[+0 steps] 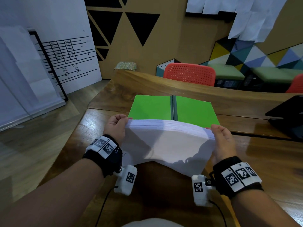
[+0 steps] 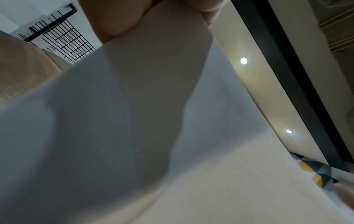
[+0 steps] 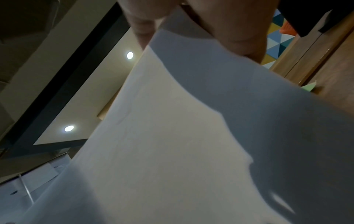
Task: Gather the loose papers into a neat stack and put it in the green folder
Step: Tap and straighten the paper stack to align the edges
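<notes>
head view: paper stack [image 1: 167,145] pinched at both side edges, green folder [image 1: 173,108] open beyond

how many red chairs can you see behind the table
2: one red chair straight across the wooden table, another cut off at the right edge. More may be hidden.

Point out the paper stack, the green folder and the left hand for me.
paper stack [image 1: 168,145], head view, middle of the top sheet.
green folder [image 1: 150,106], head view, left open flap.
left hand [image 1: 115,126], head view, back of the hand.

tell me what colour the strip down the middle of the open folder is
Dark grey-green strip, between bright green halves; clearest in the head view.
</notes>
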